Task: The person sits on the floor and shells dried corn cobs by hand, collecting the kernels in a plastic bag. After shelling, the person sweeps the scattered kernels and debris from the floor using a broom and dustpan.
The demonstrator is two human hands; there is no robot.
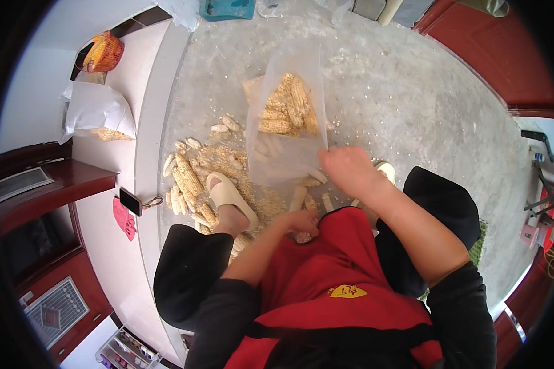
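My right hand [346, 169] is closed around the near right edge of a clear plastic bag [281, 159]. The bag rises from the floor, and dried corn cobs with kernels [281, 104] show inside it or through its film. My left hand [301, 223] is curled low by the upper edge of my red apron [323, 258]. A bit of pale cob [303, 237] shows just beneath those fingers; whether they grip it or the apron is unclear. Loose kernels [240, 161] and bare cobs [298, 197] lie between my feet.
More corn cobs [187, 177] are heaped beside my left slipper [231, 198]. A raised ledge [152, 115] runs along the left, bearing a filled white bag [99, 110], a basket of corn [104, 51] and a phone [130, 202]. A teal dustpan [227, 9] lies ahead.
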